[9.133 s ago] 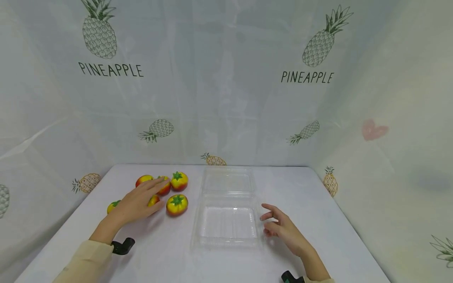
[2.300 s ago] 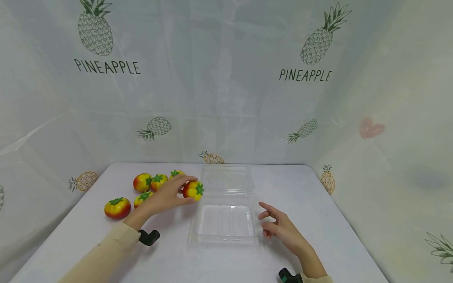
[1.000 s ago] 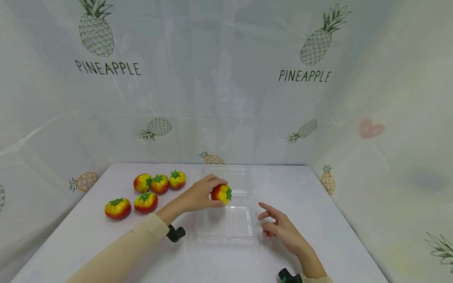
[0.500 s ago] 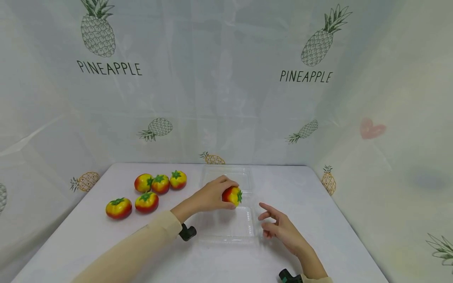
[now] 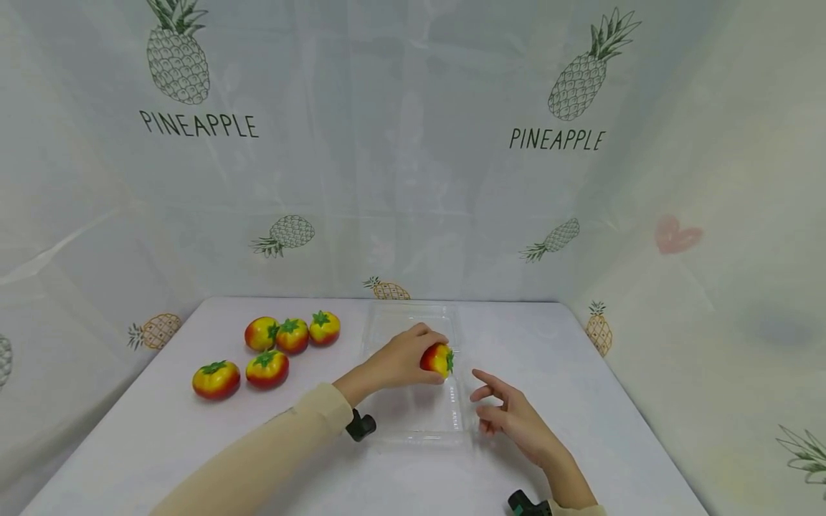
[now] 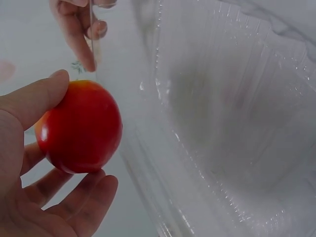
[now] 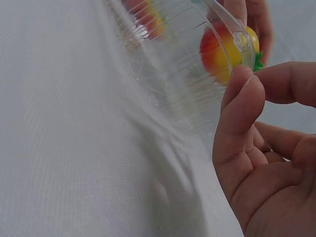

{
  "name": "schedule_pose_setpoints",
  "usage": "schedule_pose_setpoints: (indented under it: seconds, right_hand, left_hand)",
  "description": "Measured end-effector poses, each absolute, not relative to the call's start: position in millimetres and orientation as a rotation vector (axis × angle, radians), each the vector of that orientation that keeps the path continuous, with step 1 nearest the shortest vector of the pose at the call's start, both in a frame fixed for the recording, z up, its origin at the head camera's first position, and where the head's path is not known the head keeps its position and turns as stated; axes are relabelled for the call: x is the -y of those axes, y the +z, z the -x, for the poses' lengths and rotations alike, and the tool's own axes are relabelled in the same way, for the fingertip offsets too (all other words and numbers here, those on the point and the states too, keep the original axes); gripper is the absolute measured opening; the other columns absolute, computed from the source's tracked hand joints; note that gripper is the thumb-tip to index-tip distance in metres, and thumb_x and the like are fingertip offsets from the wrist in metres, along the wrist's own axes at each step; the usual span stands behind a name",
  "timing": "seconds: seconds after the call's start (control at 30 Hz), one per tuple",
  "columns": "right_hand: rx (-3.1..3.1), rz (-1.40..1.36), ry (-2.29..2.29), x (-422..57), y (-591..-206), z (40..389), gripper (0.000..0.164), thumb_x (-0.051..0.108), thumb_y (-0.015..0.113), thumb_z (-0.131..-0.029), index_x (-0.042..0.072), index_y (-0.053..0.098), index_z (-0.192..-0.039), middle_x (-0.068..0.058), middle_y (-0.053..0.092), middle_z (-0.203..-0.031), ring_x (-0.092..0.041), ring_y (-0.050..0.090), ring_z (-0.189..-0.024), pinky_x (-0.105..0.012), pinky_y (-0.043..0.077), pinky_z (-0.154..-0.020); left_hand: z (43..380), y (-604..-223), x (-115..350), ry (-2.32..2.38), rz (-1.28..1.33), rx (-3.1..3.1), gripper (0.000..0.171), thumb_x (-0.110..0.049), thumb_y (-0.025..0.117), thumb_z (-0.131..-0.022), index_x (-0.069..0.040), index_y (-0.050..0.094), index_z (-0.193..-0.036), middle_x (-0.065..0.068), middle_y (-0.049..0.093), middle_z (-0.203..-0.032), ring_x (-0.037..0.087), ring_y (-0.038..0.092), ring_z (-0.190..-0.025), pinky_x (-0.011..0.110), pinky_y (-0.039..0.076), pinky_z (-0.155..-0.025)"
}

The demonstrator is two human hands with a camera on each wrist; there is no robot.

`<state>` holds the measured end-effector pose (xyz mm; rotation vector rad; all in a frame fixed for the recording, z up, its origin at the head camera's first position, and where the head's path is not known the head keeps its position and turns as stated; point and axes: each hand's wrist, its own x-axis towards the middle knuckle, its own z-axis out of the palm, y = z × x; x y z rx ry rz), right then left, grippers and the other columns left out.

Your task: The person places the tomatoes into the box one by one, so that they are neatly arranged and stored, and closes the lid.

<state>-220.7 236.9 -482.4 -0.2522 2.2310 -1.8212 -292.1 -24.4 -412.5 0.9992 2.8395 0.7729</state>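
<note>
My left hand holds a glossy red and yellow persimmon between thumb and fingers, its green leafy top facing right. Hand and fruit are over the right part of a clear plastic clamshell box, near its hinge; the lid lies folded back behind it. In the left wrist view the persimmon shows its smooth red underside. My right hand stays beside the box's right edge, fingers loosely bent. In the right wrist view its fingertips come right at the box's rim.
Several more persimmons sit at the left of the white table: one at the front left, the others grouped behind it, such as the persimmon nearest the box. A pineapple-print curtain hangs around the table's back and sides.
My left hand picked up a persimmon from the right end of the group and carried it right, over the box. It moves slightly further right in the last half second. My right hand stays put.
</note>
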Motion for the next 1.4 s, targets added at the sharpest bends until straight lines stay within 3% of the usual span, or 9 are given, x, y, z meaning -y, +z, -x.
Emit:
schedule_pose_setpoints:
  seconds: [0.23,1.4]
  right_hand:
    - [-2.229,0.246,-1.823,-237,-483,221,0.071,0.005,0.064,-0.100,0.005,0.035,-0.164,-0.027,0.054,-0.130,-0.017,0.060,-0.069,-0.023,0.058,-0.064]
    - [-2.225,0.260,-1.823,-236,-483,220,0.071,0.005,0.064,-0.099,0.005,0.034,-0.164,-0.027,0.053,-0.130,-0.016,0.060,-0.070,-0.024,0.059,-0.065]
  left_hand:
    - [292,-418,17,0.748,-1.000,-2.825,0.063,-0.036,0.089,-0.088,-0.018,0.064,-0.144,0.001,0.059,-0.130,0.016,0.060,-0.111,0.032,0.057,-0.101]
    - [288,-434,-9,0.620,-0.961,-2.832,0.060,-0.035,0.092,-0.083,-0.016,0.068,-0.135,0.001,0.057,-0.119,0.016,0.059,-0.103,0.026,0.057,-0.095]
